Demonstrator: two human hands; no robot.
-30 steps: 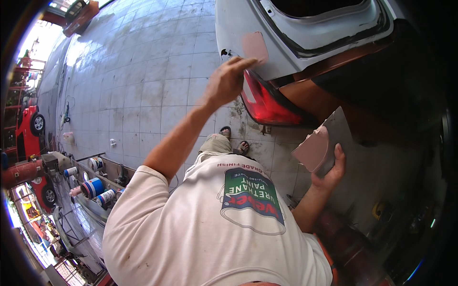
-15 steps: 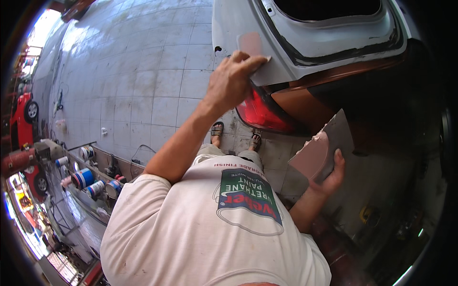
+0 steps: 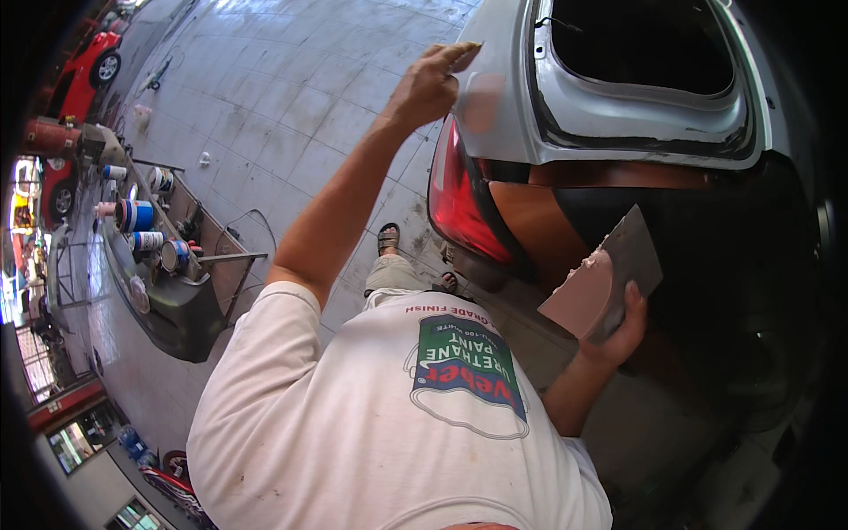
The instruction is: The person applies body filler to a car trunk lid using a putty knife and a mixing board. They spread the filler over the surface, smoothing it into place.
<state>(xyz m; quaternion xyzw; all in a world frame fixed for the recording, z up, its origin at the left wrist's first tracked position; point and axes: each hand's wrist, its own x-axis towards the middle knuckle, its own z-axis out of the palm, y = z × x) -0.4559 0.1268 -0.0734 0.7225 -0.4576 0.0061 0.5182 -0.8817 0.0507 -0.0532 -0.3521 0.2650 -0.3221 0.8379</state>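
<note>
My left hand point(image 3: 424, 86) is raised at the left edge of the car's pale grey rear corner panel point(image 3: 508, 53). Its fingers are closed on a thin spreader point(image 3: 478, 45), of which only a slim edge shows past the fingertips. Just right of and below this hand, a smooth pink filler patch point(image 3: 484, 99) lies on the panel above the red tail light point(image 3: 458, 199). My right hand point(image 3: 623, 327) grips a flat grey plate point(image 3: 640, 250) by its lower edge, thumb on top. Pink putty point(image 3: 579, 294) covers the plate's left part, with a ragged ridge along its edge.
A black bumper point(image 3: 707, 265) and a brown panel point(image 3: 534, 212) fill the car's lower rear. At the left, paint cans point(image 3: 134, 215) stand near a loose dark bumper point(image 3: 172, 314). A red car point(image 3: 84, 71) stands at the far left on the tiled floor point(image 3: 291, 97).
My left hand has gone from the patch's lower end to its upper left, by the panel's edge. The view has turned and shifted. My right hand still holds the plate nearly unmoved.
</note>
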